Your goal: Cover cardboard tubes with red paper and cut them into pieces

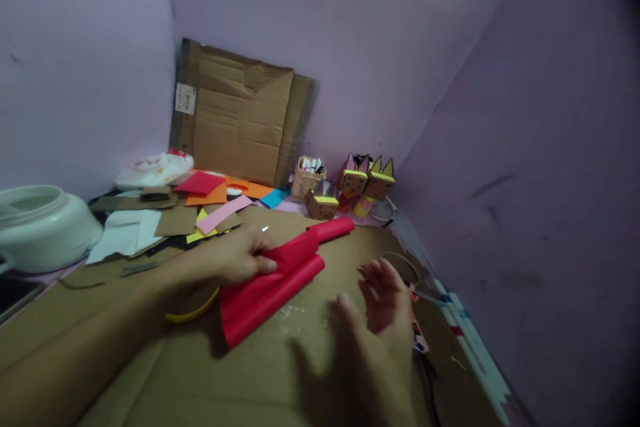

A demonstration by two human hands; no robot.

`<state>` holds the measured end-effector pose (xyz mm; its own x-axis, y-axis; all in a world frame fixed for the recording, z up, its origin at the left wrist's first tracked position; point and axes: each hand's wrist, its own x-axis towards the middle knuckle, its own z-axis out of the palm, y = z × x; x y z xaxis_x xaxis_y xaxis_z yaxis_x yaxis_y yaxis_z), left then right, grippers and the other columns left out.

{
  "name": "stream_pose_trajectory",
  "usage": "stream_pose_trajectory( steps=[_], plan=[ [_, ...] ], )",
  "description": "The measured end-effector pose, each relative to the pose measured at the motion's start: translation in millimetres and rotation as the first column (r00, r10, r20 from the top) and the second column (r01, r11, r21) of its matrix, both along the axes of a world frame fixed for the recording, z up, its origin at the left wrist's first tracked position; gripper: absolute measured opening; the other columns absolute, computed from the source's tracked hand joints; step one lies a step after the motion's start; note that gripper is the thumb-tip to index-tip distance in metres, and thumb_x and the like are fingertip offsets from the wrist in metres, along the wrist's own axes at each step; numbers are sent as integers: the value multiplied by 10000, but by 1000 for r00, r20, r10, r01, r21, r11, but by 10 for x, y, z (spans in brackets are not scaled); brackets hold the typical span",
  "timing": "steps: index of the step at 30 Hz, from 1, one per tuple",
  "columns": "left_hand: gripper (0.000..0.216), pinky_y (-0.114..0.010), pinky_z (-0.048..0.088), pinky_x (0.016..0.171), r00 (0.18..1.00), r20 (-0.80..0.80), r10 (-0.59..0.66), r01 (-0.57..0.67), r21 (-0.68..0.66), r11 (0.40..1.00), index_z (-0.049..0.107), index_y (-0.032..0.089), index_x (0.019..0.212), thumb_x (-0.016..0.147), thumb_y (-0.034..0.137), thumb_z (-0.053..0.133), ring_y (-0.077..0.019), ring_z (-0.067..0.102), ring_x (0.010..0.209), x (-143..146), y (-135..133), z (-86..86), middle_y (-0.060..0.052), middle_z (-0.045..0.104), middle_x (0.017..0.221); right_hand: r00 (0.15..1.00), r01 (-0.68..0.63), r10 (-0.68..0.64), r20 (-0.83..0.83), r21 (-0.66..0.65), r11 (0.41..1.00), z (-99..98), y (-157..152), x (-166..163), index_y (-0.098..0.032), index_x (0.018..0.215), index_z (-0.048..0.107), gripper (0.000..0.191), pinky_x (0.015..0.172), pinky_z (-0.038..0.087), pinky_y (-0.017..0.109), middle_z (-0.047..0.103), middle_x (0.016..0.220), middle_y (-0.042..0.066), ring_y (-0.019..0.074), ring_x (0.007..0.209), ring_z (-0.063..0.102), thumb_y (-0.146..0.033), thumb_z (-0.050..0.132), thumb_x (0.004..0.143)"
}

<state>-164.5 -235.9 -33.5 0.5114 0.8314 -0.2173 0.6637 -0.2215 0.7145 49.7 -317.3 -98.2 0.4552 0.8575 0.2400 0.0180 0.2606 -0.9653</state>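
My left hand (245, 257) grips a sheet of red paper (273, 300) near its upper edge, thumb on top. The paper's edges curl into loose rolls, and one narrow roll sticks out toward the upper right. Beneath my left wrist a curved yellow piece (195, 310) shows in part; its kind is hidden. My right hand (380, 307) hovers to the right of the paper, apart from it, with fingers half curled and spread from the thumb. Nothing shows between those fingers. Both hands are above a brown cardboard sheet (240, 390).
Paper and cardboard scraps (220, 213) lie at the back left, near a white pot (47, 227). Cardboard sheets (240, 117) lean on the wall. A marker holder (306, 180) and several cardboard animal figures (377, 183) stand at the back. A cable (427, 387) runs along the right.
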Motion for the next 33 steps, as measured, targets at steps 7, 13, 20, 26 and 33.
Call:
stream_pose_trajectory(
  steps=[7,13,20,26,33],
  plan=[
    [244,-203,282,488,965,135,-226,246,-153,957,518,175,577,724,362,572,-93,342,527,43,116,-12,59,411,539,357,-678,243,902,71,731,103,56,65,-228,1117,611,372,1019,378,466,716,1017,64,255,995,627,-209,692,754],
    [335,-221,370,521,943,189,-275,321,-288,902,532,176,696,681,509,507,-119,421,570,65,91,-63,34,476,616,234,-641,-60,970,200,741,6,141,-82,-201,1029,624,189,915,452,413,727,910,43,199,785,642,-311,548,896],
    [205,-233,272,502,991,-59,-123,121,-27,992,462,191,609,728,341,533,-120,387,572,11,215,-136,47,437,576,116,-641,44,992,41,766,-19,217,-113,-196,1070,591,251,707,523,368,710,989,60,224,801,636,-268,649,837],
    [182,-266,250,500,976,-202,79,-43,176,983,467,204,595,745,300,502,-141,415,544,61,221,-212,30,448,544,-23,-616,218,976,-186,766,-3,346,-174,-185,1187,559,566,728,544,410,666,1124,102,283,898,630,-272,805,685],
    [211,-295,210,526,946,-267,185,-82,353,932,593,226,617,770,339,502,-162,416,551,108,210,-382,-3,513,537,-38,-520,499,866,-443,730,44,434,-277,-186,1226,556,554,825,507,489,613,1168,114,315,989,572,-368,752,741]
  ],
)
